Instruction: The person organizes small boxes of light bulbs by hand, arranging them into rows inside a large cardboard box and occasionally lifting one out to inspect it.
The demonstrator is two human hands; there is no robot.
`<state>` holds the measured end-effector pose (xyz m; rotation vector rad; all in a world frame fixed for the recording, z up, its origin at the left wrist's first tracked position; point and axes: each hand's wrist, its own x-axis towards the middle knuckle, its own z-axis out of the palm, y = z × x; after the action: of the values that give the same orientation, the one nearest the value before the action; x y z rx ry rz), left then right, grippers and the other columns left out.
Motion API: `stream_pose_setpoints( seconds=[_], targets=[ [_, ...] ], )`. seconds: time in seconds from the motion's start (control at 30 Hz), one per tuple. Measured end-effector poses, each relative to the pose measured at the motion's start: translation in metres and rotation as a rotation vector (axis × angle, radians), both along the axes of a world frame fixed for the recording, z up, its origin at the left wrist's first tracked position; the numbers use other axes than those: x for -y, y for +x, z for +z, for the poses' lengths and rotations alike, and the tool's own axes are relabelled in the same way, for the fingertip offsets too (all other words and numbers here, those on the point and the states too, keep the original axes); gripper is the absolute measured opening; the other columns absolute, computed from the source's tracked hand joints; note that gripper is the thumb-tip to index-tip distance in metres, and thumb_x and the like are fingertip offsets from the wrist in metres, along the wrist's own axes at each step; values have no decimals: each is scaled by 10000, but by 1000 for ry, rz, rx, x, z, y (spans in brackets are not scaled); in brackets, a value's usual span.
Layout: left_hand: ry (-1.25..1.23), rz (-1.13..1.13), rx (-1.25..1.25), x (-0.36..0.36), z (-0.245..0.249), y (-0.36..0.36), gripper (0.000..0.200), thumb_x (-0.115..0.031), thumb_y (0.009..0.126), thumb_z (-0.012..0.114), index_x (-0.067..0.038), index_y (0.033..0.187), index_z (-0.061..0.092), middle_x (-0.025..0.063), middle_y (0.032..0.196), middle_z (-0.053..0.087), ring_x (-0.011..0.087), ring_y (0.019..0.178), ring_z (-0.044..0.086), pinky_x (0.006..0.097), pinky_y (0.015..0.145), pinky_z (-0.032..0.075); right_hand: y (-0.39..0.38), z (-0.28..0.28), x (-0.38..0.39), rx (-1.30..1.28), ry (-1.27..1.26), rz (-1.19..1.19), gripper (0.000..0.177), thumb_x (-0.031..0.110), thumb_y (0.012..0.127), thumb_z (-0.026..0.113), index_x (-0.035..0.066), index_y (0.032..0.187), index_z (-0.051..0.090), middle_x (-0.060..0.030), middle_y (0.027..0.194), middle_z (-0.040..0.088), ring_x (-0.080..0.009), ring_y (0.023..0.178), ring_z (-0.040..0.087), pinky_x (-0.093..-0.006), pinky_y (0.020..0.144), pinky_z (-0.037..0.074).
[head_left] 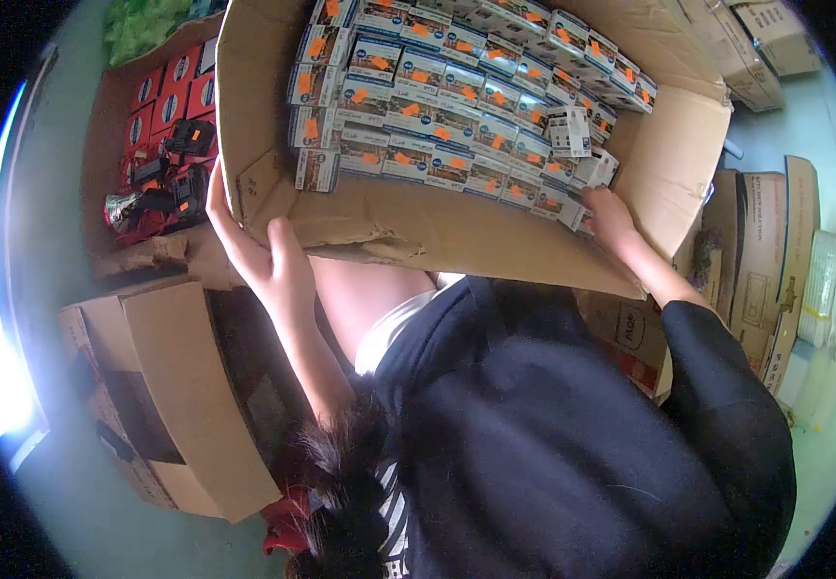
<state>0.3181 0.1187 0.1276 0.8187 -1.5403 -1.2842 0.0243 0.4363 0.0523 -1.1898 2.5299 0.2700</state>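
A large open cardboard box (437,227) is tilted toward me at the top of the view. Rows of small white-and-blue printed boxes (418,106) with orange stickers fill it. My left hand (278,265) grips the box's near left corner, thumb over the rim and fingers along the outer side. Inside the near right corner, my right hand (613,220) has its fingers curled at a small white box (595,170), which sits askew at the end of the rows; its fingertips are partly hidden. Another small white box (568,132) stands out just beyond it.
On the left stands a carton of red boxes (169,96) with black tool-like items on top. An open carton (186,396) lies below it. Flattened cardboard (760,261) and white packs (820,289) lean at the right. Stacked cartons (741,43) stand at the upper right.
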Motion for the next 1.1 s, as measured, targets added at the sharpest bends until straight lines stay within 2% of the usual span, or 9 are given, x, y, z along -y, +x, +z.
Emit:
stream_pose_setpoints(
  seconds=[0.1,0.2,0.23,0.33,0.47,0.57,0.67,0.87,1.1],
  targets=[
    [0,-6,-18,2,-3,2,662,60,678,343,15,1339,325,173,1295,419,255,1209,425,372,1041,309,14,4,-3,-20,-219,-66,208,-10,735,566,-30,940,594,-244,826,618,-403,881,603,-446,758,493],
    [-30,-2,-6,4,-4,2,658,58,679,341,16,1336,328,176,1288,422,254,1199,433,372,1034,319,30,21,-3,267,-141,-344,358,66,735,641,-34,1071,568,-291,935,613,-379,952,601,-404,806,489],
    [-36,0,-13,4,-5,2,656,56,681,341,16,1335,329,177,1287,423,254,1196,435,372,1031,322,35,29,0,321,-87,-404,506,224,761,669,-36,1167,516,-316,1045,581,-369,1030,577,-380,879,459],
    [-22,23,0,2,0,-3,646,48,686,343,18,1331,333,181,1283,425,258,1191,439,374,1025,327,44,32,-2,456,35,-566,650,367,826,591,-55,1285,410,-324,1098,557,-381,1073,549,-378,933,421],
    [10,44,27,-1,3,-3,634,39,695,341,20,1329,332,184,1280,425,264,1192,438,377,1022,331,34,5,-13,650,-31,-667,900,488,860,504,-77,1405,65,-324,1377,304,-365,1288,350,-339,1056,289],
    [-25,47,47,-1,0,-3,628,37,699,342,20,1327,335,187,1276,426,269,1185,443,376,1020,330,28,14,-10,777,28,-567,914,487,867,496,-80,1405,22,-302,1454,127,-326,1362,203,-322,1102,196],
    [-45,58,57,1,-2,-3,627,37,698,343,19,1325,341,187,1272,429,270,1183,445,376,1019,329,16,12,-11,742,205,-488,915,491,875,487,-88,1401,12,-294,1468,51,-302,1381,140,-312,1116,148],
    [-12,54,43,0,1,-4,629,43,695,343,13,1323,349,186,1272,430,270,1185,442,379,1017,330,5,47,12,939,520,-366,771,485,924,420,-71,1398,175,-239,1477,143,-279,1383,127,-328,1122,103],
    [9,55,40,0,3,-7,637,59,691,329,8,1326,344,183,1270,432,265,1179,447,376,1014,337,-14,-1,-9,1143,562,-483,774,529,899,451,-39,1387,256,-182,1460,258,-242,1338,256,-315,1089,201]
  ],
)
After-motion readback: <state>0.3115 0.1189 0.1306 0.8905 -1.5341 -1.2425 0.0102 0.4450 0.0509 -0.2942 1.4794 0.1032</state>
